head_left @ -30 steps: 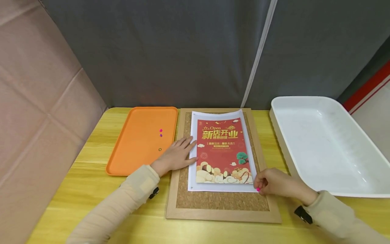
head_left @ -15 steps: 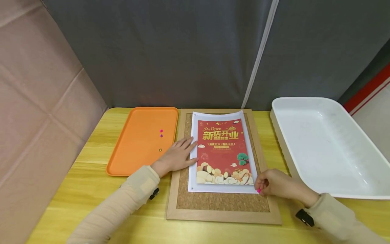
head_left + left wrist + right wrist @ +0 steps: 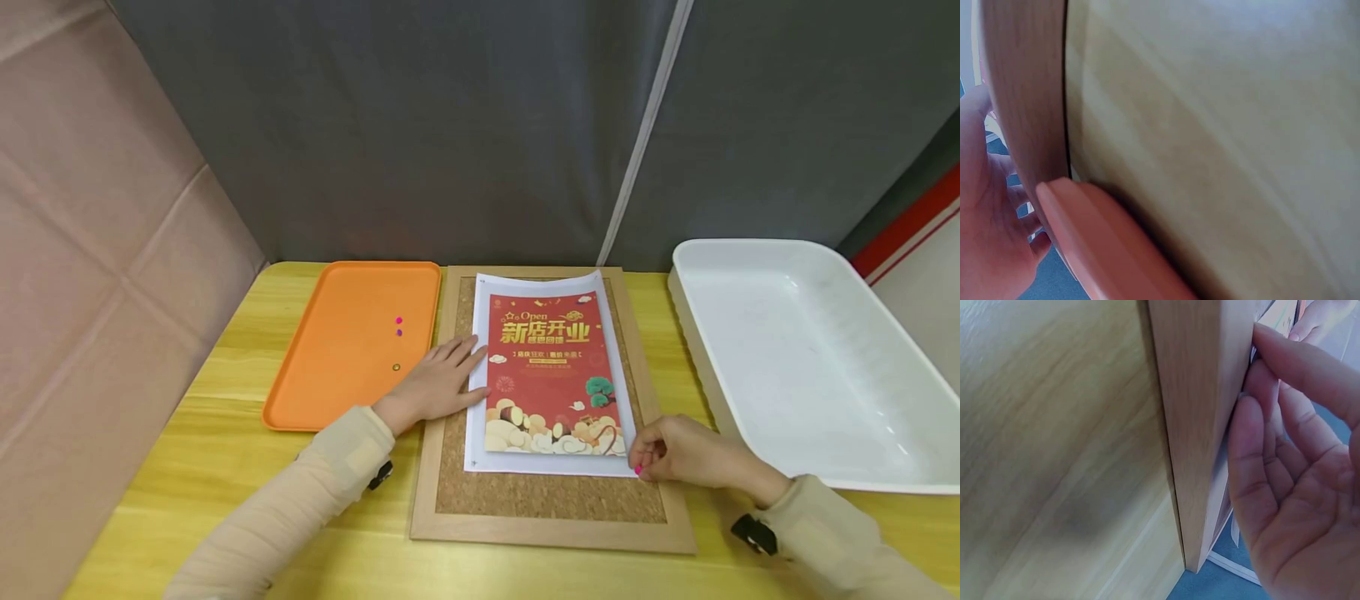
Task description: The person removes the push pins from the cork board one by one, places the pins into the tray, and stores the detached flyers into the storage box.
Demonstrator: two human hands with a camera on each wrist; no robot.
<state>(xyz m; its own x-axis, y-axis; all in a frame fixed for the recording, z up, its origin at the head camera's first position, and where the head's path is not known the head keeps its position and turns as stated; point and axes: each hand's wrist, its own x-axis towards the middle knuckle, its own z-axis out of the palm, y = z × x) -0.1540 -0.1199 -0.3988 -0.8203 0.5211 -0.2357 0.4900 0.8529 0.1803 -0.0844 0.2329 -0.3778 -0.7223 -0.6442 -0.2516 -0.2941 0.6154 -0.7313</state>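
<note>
A red printed poster point(image 3: 551, 375) on white paper lies over the cork board point(image 3: 551, 497), which has a pale wooden frame. My left hand point(image 3: 438, 379) rests with spread fingers on the poster's left edge; the left wrist view has this hand point(image 3: 991, 200) beyond the frame. At the poster's lower right corner, my right hand point(image 3: 678, 450) pinches a pink push pin point(image 3: 638, 470), mostly covered by the fingers. The right wrist view shows the right hand's point(image 3: 1310, 469) thumb and fingers curled together beside the frame; the pin is hidden there.
An orange tray point(image 3: 322, 383) left of the board holds a pink pin point(image 3: 399, 320), a purple pin point(image 3: 399, 332) and a small gold-coloured piece point(image 3: 396, 367). A deep white tub point(image 3: 813, 358) stands at the right. A grey curtain point(image 3: 450, 133) hangs behind the table.
Both hands stay in place on the poster. Slightly less of the pink pin shows at the right fingertips, and the head view has shifted a little.
</note>
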